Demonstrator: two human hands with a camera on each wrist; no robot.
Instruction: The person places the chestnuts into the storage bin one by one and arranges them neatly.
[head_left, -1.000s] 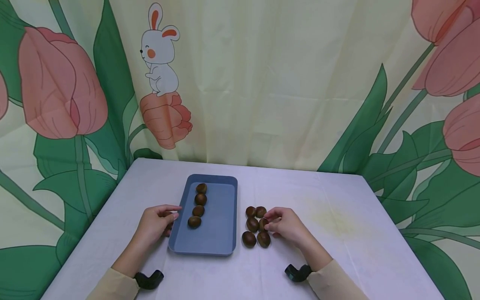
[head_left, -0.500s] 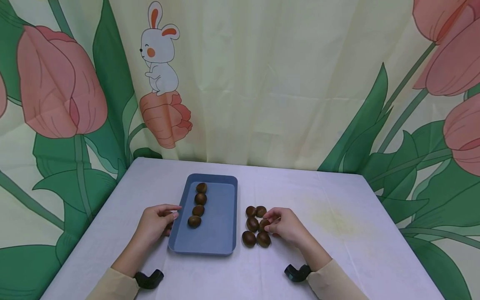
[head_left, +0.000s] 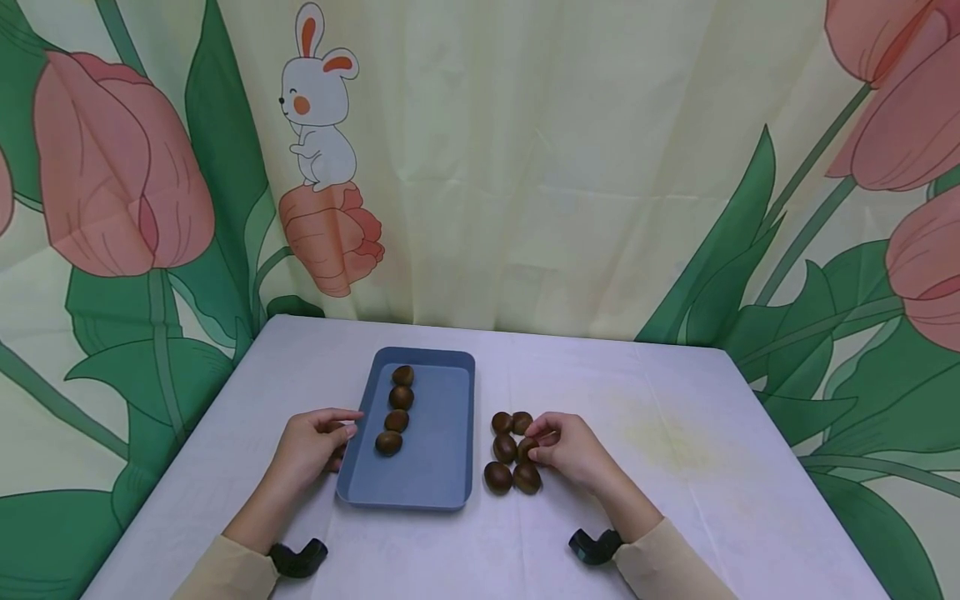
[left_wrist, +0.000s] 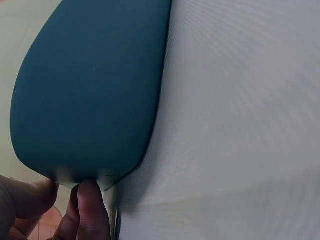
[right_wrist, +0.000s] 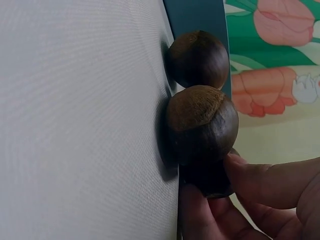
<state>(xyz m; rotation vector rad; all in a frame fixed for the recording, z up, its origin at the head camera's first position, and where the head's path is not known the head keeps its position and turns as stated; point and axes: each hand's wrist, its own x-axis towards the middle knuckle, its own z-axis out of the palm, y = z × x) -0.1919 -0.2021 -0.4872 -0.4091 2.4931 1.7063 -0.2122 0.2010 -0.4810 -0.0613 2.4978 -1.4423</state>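
My right hand (head_left: 570, 450) pinches a chestnut (head_left: 526, 450) between thumb and fingers, in the right column of a small group on the white cloth. In the right wrist view that chestnut (right_wrist: 206, 177) is partly hidden behind a nearer chestnut (right_wrist: 202, 125). At the left side of the blue tray (head_left: 435, 492), my left hand (head_left: 303, 446) holds the edge with thumb and fingertips. The left wrist view shows the thumb (left_wrist: 37, 197) and a finger against the tray's end. Inside the tray, several chestnuts (head_left: 401, 398) form a line along its left half.
Other chestnuts (head_left: 498, 478) sit close around the pinched one, just right of the tray. The white-covered table (head_left: 637, 392) ends at a curtain (head_left: 525, 208) printed with tulips and a rabbit. Black devices (head_left: 298, 560) are worn on both wrists.
Hardly anything differs. The right fingers have shifted very slightly on the chestnut; the left hand and the tray stay where they were.
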